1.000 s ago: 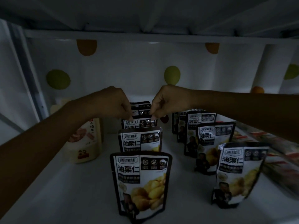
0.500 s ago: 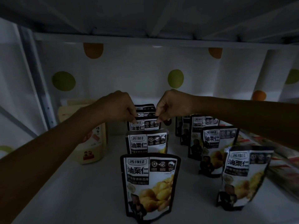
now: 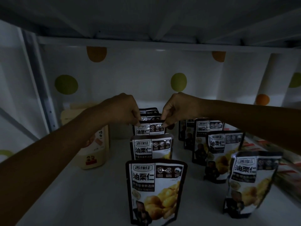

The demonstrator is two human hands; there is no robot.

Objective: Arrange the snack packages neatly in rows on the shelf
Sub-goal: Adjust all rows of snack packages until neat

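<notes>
Nine black-and-white chestnut pouches stand upright on the white shelf in two rows running front to back: five in the left row, four in the right (the rearmost show little more than their tops). The front left pouch and the front right pouch are nearest the camera.

The left hand and the right hand each pinch a top corner of the third pouch in the left row, fingertips closed on its seal. It stands between the second pouch and two more behind.

A cream pouch stands left of that row, partly hidden by the left forearm, near a metal upright. Flat packets lie blurred along the right edge.

Bare shelf lies open at front left and between the rows. The dotted back panel closes the rear, and the underside of another shelf spans overhead.
</notes>
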